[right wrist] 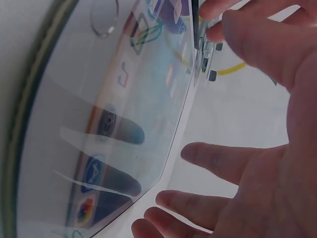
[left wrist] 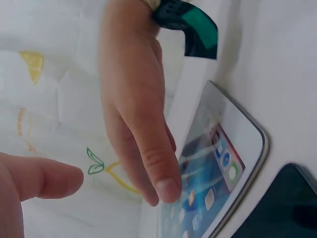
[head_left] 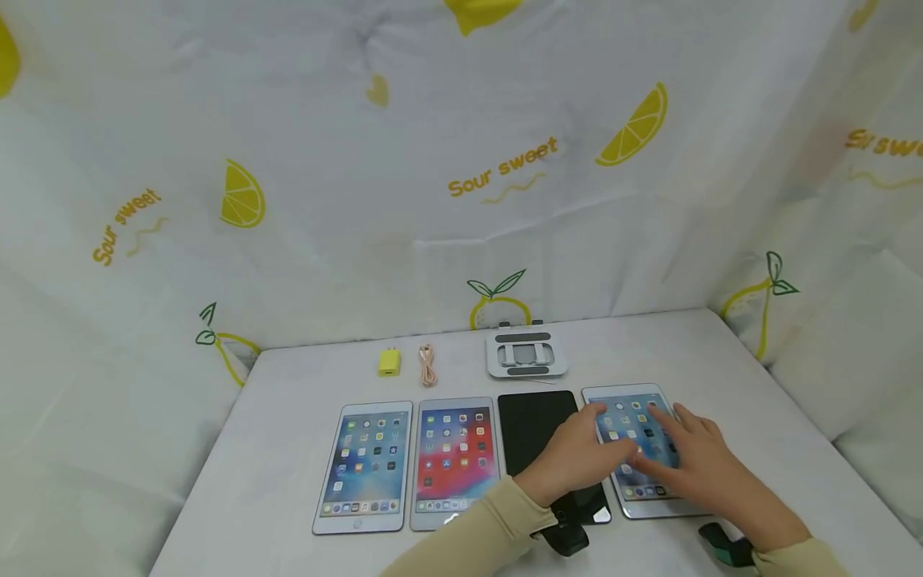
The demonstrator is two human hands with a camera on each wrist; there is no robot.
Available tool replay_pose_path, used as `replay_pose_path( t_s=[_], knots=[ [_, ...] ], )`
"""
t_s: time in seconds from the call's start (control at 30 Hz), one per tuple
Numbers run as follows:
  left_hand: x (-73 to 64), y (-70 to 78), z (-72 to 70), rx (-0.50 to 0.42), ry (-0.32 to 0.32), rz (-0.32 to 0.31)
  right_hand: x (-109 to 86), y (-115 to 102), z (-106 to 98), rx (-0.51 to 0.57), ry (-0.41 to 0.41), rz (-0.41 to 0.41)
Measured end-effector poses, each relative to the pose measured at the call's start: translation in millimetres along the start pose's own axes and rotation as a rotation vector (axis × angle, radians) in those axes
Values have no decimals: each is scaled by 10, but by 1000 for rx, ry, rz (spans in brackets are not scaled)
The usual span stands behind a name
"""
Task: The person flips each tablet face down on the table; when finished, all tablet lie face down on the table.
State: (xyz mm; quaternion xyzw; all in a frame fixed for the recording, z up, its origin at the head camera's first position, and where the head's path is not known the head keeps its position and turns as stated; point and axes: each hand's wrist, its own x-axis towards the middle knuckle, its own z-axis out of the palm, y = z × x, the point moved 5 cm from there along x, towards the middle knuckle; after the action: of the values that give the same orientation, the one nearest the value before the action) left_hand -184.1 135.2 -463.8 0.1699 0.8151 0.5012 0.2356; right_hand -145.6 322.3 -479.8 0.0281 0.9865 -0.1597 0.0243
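A white-framed tablet point(head_left: 634, 449) lies at the right end of a row, its lit screen full of app icons. Over its left side reaches my left hand point(head_left: 577, 453), fingers extended; its thumb point(left wrist: 49, 178) shows in the left wrist view. My right hand point(head_left: 695, 461) hovers at the tablet's right side with fingers spread, and in the right wrist view its fingertips point(right wrist: 198, 151) stand apart from the glass. Both thumbs come close together above the screen in the head view. Under my left forearm lies a dark-screened black tablet point(head_left: 537, 425), partly covered.
Two more lit white tablets, one with a blue screen point(head_left: 368, 465) and one with a red-blue screen point(head_left: 456, 457), lie to the left. Behind them are a yellow charger plug point(head_left: 389, 362), a coiled pink cable point(head_left: 428, 366) and a folded grey stand point(head_left: 526, 354). A lemon-print curtain point(head_left: 346, 264) backs the table.
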Motion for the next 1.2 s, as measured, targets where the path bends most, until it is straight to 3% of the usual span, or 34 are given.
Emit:
replay_pose_path(
  t_s=[0.13, 0.23, 0.43, 0.73, 1.2],
  knots=[
    [-7, -14, 37, -48, -5, -85, 13, 8, -19, -15, 17, -6],
    [-15, -34, 55, -65, -13, -111, 22, 13, -35, -19, 33, -20],
    [-24, -46, 79, -108, -31, -107, 29, 42, -20, -23, 36, -27],
    [-1, -76, 91, -85, -7, -119, 43, 69, -15, -12, 26, -13],
    [15, -76, 52, -229, -6, -99, 67, 76, -47, -2, -36, 28]
  ],
)
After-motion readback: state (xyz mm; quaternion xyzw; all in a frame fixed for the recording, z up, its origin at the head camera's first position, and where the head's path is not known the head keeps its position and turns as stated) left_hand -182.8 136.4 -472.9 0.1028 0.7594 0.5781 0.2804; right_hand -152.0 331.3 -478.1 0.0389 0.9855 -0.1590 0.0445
